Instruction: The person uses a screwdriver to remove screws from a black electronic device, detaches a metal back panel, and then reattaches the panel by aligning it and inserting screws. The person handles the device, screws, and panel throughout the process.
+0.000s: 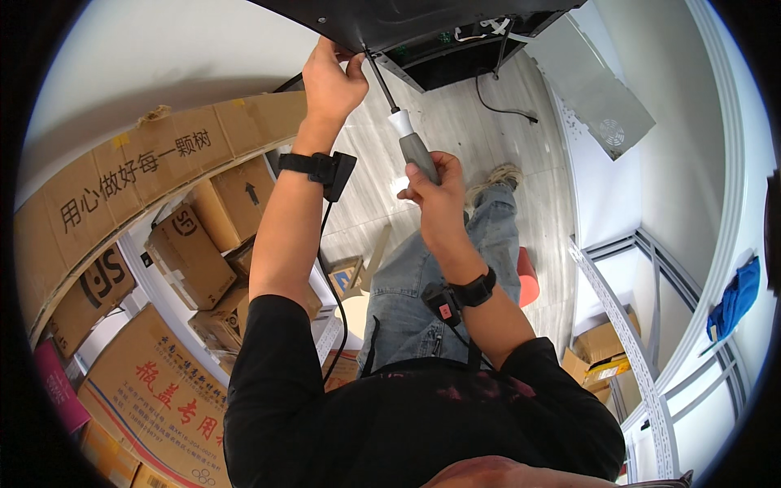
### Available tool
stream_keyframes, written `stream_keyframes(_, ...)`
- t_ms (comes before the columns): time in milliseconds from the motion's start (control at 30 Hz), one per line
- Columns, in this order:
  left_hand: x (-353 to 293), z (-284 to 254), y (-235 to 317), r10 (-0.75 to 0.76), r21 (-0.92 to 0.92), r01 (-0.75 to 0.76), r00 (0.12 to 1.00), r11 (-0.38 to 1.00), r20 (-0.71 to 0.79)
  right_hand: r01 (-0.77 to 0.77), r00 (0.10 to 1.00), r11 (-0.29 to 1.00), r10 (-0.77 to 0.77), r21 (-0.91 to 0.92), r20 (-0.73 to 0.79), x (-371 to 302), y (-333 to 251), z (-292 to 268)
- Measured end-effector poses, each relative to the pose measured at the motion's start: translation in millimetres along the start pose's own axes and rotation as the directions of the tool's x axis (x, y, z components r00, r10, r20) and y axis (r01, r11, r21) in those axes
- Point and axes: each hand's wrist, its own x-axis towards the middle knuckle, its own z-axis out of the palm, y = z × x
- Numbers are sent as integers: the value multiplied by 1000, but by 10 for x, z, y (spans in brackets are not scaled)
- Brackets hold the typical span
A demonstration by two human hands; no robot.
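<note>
A screwdriver [416, 150] with a grey and white handle is gripped in my right hand [440, 191], the fingers wrapped round the handle's lower end. Its dark shaft points up and left, and the tip meets the lower edge of a black machine housing [415, 24] near a corner. Right beside that tip is my left hand [332, 85], thumb bent and fingers closed up against the housing's edge. What the left fingers pinch there is hidden. Under the housing, an opening shows dark inner parts and white wires [492, 28].
A black cable [508, 110] with a plug hangs down to the wood-look floor. A grey metal panel [590, 81] with a round vent leans at the right. Cardboard boxes [191, 256] fill shelves at the left. Metal shelf frames [630, 325] and a blue cloth [734, 299] are on the right.
</note>
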Motion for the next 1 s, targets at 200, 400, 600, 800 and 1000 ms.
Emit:
stream_keyframes(200,-9,-29,18,-21,32,21,999,999,28,-301,951,926,275,227,140,40,-142,-111)
stream_keyframes(400,-7,-5,17,0,-9,0,1000,1000,-12,-147,981,988,141,39,132,32,-17,-91)
stream_keyframes(600,-5,-8,30,-2,-2,2,1000,1000,3,-280,955,945,257,168,148,-5,-119,-47)
stream_keyframes(800,-6,-16,31,10,0,-10,1000,1000,-17,-271,949,952,241,139,203,57,-69,-136)
stream_keyframes(1000,-16,2,-10,7,6,-6,1000,1000,-12,-288,954,952,275,103,119,50,-137,-67)
